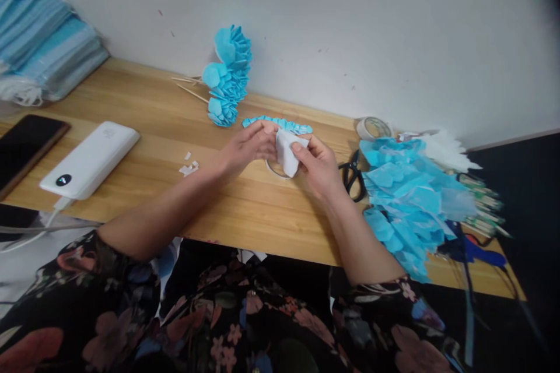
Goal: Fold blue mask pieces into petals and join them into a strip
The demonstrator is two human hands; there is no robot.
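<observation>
A small folded white piece of thin, cloth-like material (287, 153) is pinched between the thumb and fingers of my right hand (321, 168). My left hand (256, 144) is at its left side, fingers loosely stretched, their tips by the edge of the white piece; whether they touch it I cannot tell. Beneath the hands, a roll of tape (272, 171) lies on the table, mostly covered. Just behind them runs a row of small folded light-blue pieces (289, 125). Black-handled scissors (352, 179) lie to the right of my right hand.
Blue flowers on sticks (225, 84) lean near the wall. Left are stacked blue masks (48, 35), a white power bank (90, 160), a dark phone (30, 148) and white scraps (189, 169). Right are blue petals (406, 192), another tape roll (374, 127) and a blue glue gun (476, 253).
</observation>
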